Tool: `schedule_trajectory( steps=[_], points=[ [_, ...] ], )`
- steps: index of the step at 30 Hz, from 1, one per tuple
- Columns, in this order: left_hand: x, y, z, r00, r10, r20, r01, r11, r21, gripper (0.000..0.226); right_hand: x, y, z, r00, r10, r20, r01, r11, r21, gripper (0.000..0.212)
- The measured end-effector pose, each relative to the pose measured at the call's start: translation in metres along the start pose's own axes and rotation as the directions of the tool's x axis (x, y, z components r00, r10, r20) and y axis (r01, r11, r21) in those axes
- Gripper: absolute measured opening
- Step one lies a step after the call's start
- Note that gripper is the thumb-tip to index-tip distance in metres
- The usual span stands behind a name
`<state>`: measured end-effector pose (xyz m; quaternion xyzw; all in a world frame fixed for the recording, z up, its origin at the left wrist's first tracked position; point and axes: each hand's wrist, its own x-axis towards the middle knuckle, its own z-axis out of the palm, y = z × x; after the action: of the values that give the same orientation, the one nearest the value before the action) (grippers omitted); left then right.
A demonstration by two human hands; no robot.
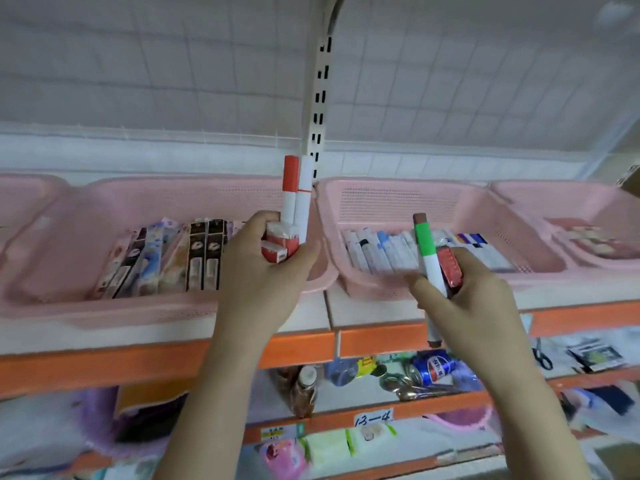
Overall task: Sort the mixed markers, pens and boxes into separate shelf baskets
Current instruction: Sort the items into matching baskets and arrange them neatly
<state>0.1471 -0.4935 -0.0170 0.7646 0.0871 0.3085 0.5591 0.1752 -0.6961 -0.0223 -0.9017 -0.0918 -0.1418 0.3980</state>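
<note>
We look down at two bare hands raised in front of a shelf [166,341] with an orange front edge. Our left hand [263,268] has its fingers [304,251] curled tight around a bunch of markers [296,199], white barrels with red caps, which stand upright above the fist. Just behind and to the left of those fingers sits a pink basket [104,306] holding slim boxes [166,258] lined up side by side.

Our right hand [474,296] grips a green-and-white marker [427,251], tilted slightly with its brown cap up and its lower end sticking out under the palm. Pressed against it, inside the same curled fingers [420,289], is a red-capped marker [449,266]. Directly behind this hand is a second pink basket [391,192], where a row of pens and markers [384,251] lies flat, blurred. Further right of the fingers, a third pink basket [568,199] holds items too blurred to name.

Below both hands, a lower shelf carries a blue drink can [434,367], a brown bottle [304,389] and scissors [541,355].
</note>
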Motion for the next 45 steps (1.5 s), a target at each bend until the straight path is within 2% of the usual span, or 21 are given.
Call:
schedule_trajectory(
  steps=[7,10,13,16,20,23,27,30,32,37,41,43,45],
  points=[
    [0.033,0.02,0.09,0.987,0.017,0.157,-0.003,0.996,-0.092,0.014,0.072,0.048,-0.053,0.99,-0.007,-0.141,0.005,1.0,-0.013,0.021],
    [0.039,0.023,0.118,0.974,0.061,0.219,-0.058,0.998,-0.019,0.028,0.094,0.067,-0.065,0.981,0.024,-0.192,-0.025,1.0,-0.003,0.032],
    [0.045,0.02,0.136,0.972,0.052,0.231,-0.07,0.995,0.069,0.019,0.115,0.084,-0.067,0.98,0.049,-0.193,-0.051,0.999,-0.005,0.04],
    [0.052,0.016,0.149,0.982,0.002,0.186,-0.042,0.976,0.213,0.018,0.136,0.098,-0.061,0.992,0.068,-0.102,-0.071,0.997,-0.032,0.041],
    [0.052,0.013,0.164,0.972,-0.195,0.13,0.124,0.897,0.424,0.019,0.157,0.117,-0.053,0.986,0.082,0.145,-0.075,0.996,-0.05,0.038],
    [0.051,0.019,0.183,0.924,-0.327,0.198,0.18,0.829,0.529,0.021,0.175,0.131,-0.061,0.96,0.094,0.264,-0.074,0.994,-0.086,0.033],
    [0.058,0.026,0.219,0.817,-0.487,0.308,0.153,0.698,0.699,0.006,0.197,0.151,-0.078,0.936,0.125,0.328,-0.047,0.971,-0.234,0.036],
    [0.059,0.026,0.239,0.761,-0.555,0.335,0.133,0.639,0.758,0.011,0.205,0.161,-0.085,0.9,0.153,0.408,-0.015,0.947,-0.322,0.036],
    [0.058,0.026,0.247,0.758,-0.564,0.327,0.142,0.632,0.762,0.004,0.206,0.162,-0.084,0.879,0.155,0.45,0.015,0.936,-0.351,0.035],
    [0.056,0.02,0.25,0.741,-0.59,0.321,0.215,0.661,0.719,0.007,0.198,0.164,-0.077,0.855,0.144,0.498,0.114,0.885,-0.451,0.038],
    [0.054,0.016,0.246,0.733,-0.6,0.321,0.316,0.718,0.62,0.009,0.19,0.165,-0.073,0.806,0.148,0.573,0.117,0.909,-0.4,0.039],
    [0.057,0.017,0.241,0.757,-0.578,0.306,0.335,0.745,0.577,0.006,0.188,0.165,-0.071,0.794,0.166,0.585,0.102,0.912,-0.397,0.05],
    [0.063,0.018,0.236,0.796,-0.525,0.303,0.283,0.764,0.581,0.011,0.19,0.164,-0.07,0.798,0.188,0.573,0.069,0.915,-0.396,0.051]
  ],
)
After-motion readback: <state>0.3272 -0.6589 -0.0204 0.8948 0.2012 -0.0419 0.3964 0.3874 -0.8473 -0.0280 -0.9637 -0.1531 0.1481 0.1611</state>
